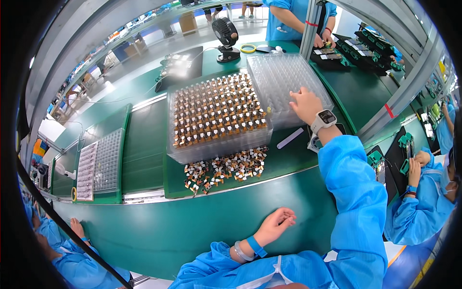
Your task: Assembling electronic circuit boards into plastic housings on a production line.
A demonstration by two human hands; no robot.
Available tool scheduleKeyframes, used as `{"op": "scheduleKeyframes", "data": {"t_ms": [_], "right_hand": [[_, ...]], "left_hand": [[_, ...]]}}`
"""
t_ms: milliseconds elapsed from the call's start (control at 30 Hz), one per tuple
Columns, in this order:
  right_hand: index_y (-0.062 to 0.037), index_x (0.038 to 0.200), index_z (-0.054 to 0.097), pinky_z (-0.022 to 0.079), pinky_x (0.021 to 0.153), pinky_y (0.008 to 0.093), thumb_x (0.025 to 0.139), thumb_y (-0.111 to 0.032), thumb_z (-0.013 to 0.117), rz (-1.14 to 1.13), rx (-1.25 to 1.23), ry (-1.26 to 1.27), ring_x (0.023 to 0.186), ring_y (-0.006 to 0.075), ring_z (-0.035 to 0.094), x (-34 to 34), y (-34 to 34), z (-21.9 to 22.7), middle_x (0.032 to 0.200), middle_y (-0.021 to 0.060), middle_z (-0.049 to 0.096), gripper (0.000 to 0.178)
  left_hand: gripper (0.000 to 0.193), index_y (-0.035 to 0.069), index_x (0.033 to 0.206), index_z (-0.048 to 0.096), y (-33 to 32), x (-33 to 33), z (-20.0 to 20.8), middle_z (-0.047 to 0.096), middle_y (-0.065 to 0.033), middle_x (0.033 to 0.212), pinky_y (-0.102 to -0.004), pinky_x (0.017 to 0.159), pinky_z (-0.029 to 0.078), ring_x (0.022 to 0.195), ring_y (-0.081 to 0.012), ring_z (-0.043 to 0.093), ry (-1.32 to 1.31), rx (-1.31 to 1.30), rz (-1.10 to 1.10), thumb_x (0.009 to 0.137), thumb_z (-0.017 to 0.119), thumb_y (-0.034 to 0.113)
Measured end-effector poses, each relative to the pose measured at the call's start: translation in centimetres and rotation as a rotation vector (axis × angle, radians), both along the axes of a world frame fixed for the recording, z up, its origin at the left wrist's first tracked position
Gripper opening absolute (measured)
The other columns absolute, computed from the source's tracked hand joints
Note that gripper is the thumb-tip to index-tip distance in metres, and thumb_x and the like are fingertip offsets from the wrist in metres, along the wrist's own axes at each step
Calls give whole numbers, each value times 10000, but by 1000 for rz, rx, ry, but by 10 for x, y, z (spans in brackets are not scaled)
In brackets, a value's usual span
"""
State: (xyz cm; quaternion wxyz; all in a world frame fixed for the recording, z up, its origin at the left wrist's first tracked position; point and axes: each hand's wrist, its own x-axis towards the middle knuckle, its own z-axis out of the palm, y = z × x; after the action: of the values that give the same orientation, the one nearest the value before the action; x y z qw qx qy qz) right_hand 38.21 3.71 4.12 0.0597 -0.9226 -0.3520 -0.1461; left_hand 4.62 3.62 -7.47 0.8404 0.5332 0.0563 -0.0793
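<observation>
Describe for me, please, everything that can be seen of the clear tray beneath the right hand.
The clear tray looks like translucent plastic, roughly rectangular, with rows of small pockets; no brown-and-white parts show in them. It lies level above the green mat, just right of the filled tray stack; whether they touch is unclear. The right hand covers some of its right side; contact cannot be told.

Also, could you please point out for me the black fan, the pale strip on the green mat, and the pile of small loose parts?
Black fan (224,32): head view, on its round head.
Pale strip (290,138): head view, at its middle.
Pile of small loose parts (240,164): head view, near its middle.
</observation>
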Motion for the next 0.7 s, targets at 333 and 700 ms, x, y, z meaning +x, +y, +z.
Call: {"op": "scheduleKeyframes", "data": {"t_ms": [333, 700], "right_hand": [[-171, 1381, 385, 294, 1000, 548, 884, -504, 465, -21, -202, 22, 1257, 365, 369, 7, 44, 43, 1463, 149, 277, 604], [-261, 1457, 230, 75, 1075, 650, 955, -532, 230, -97, -319, 249, 1408, 310, 140, 37, 96, -3, 1541, 13, 136, 571]], "left_hand": [[189, 3, 1114, 479, 3, -2, 0, 582, -107, 1052, -291, 835, 484, 944, -162, 585, 27, -29, 3, 940, 506, 70], [141, 7, 1083, 478, 2, 0, 0, 567, -99, 1011, -277, 812, 488, 909, -156, 580, -19, -129, -6, 947, 467, 43]]}}
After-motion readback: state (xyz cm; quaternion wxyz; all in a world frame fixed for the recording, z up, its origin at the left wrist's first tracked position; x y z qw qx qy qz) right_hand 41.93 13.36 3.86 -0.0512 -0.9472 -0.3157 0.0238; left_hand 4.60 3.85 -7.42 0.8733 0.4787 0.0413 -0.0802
